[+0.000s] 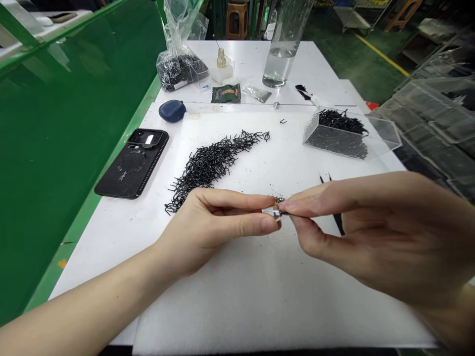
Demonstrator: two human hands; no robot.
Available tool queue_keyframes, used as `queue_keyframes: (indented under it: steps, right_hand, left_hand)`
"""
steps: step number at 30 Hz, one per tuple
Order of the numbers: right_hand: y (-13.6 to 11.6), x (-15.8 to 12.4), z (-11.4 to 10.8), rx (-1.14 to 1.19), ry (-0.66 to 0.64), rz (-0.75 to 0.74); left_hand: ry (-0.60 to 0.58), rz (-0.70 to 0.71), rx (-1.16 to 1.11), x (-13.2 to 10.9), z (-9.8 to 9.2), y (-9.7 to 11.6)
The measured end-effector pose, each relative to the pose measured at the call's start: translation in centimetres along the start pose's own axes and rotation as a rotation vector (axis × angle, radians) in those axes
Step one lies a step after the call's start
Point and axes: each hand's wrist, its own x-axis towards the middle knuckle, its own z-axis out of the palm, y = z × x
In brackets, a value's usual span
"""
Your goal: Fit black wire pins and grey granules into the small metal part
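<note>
Between the thumb and fingers of my left hand (222,217) is a small clear-and-silver fitting (272,212). My right hand (363,222) pinches a thin black piece (287,213) whose tip meets the fitting's right side; whether it sits inside cannot be made out. Beyond my left hand lies a long heap of small bent black pieces (208,165) on a white foam sheet (237,296). Tiny metal bits (278,199) are scattered just behind the fingertips. Black tweezers (337,220) lie partly hidden behind my right hand.
A clear tray (315,141) of black pieces stands at right. A phone (131,163) and a dark blue case (172,111) lie left. Along the back are a bag of black pieces (181,69), a small bottle (221,58), a green packet (226,93) and a water container (280,64).
</note>
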Motion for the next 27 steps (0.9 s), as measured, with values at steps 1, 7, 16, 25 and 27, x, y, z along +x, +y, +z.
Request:
queue_keyframes:
  steps: [1,7,16,25,27]
  right_hand:
    - [0.1,-0.1,0.0,0.019,-0.004,-0.006]
    - [0.4,0.1,-0.2,0.192,-0.01,-0.186]
    - [0.6,0.0,0.3,0.297,-0.033,-0.167]
    - [1.3,0.2,0.2,0.334,-0.075,-0.205]
    - [1.4,0.2,0.3,0.331,-0.078,-0.2]
  left_hand:
    - [0.002,0.002,0.012,0.0,0.0,0.0]
    - [0.01,0.006,0.07,-0.1,-0.2,0.1]
    - [0.019,-0.021,0.055,-0.3,-0.1,0.0]
    - [0.006,-0.019,0.047,-0.2,-0.1,0.0]
    - [0.01,-0.016,0.048,-0.2,-0.1,0.0]
